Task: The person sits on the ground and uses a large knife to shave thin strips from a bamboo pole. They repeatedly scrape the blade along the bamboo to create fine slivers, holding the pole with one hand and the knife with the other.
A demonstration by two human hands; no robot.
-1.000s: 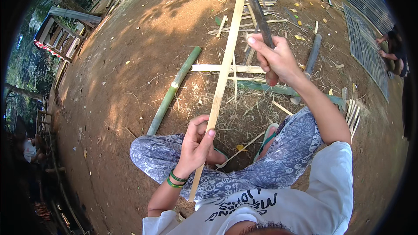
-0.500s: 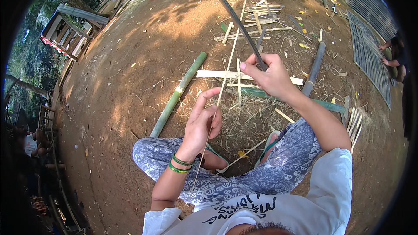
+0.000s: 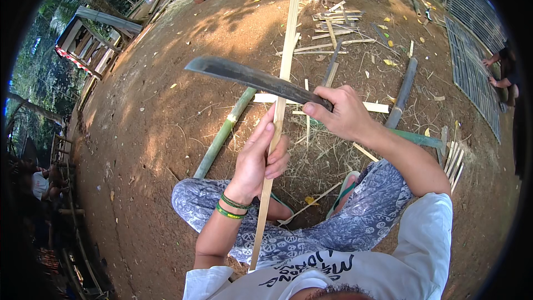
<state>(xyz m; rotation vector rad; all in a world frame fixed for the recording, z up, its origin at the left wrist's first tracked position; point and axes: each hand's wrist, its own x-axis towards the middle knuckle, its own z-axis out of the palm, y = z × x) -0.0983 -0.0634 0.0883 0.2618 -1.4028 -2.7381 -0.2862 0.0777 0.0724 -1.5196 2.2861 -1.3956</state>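
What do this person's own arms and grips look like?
The left grip and right grip are human hands without gloves. Two thin green wristbands, the lower one brighter and yellowish, circle the left wrist; none shows on the right. Short, loose white fabric sleeves leave both forearms uncovered. No cables show.

- Machete blade (image 3: 252,79): dark metal, dull with a faint sheen
- Long strip (image 3: 289,44): pale bamboo, smooth and matt
- Pole (image 3: 217,144): green bamboo, smooth, slightly shiny
- Trousers (image 3: 338,223): wrinkled, matt cloth
- Shirt (image 3: 419,233): matt cloth
- Ground (image 3: 139,144): bare earth, rough and matt
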